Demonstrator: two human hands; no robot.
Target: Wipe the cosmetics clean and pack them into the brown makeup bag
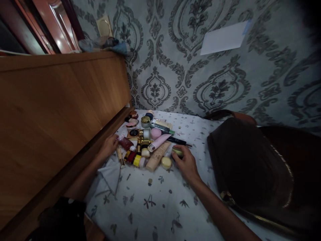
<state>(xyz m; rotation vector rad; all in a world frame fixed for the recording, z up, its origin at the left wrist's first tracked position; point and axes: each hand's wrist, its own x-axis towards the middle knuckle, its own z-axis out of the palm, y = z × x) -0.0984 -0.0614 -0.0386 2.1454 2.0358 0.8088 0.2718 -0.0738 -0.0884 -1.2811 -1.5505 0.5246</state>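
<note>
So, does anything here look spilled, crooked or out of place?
No spill shows. The white paper on the patterned wall looks crooked, slanting up to the right, and the cosmetics lie jumbled at mixed angles.

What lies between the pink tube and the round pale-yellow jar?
In the head view, the beige tube lies between the pink tube and the jar.

1. Dim all round here; cool, muted light; the printed sheet [140,189] and white paper [224,38] come up pale;
2. up left, sharp glare flares off the reddish door [56,26]; a softer sheen warms the wooden panel [100,87];
3. over right, the dark bag [238,160] sinks into near-black shadow; the top corner blacks out;
4. wide-angle stretch pulls the edges; cosmetics [158,156] look soft, lettering unreadable.
</note>
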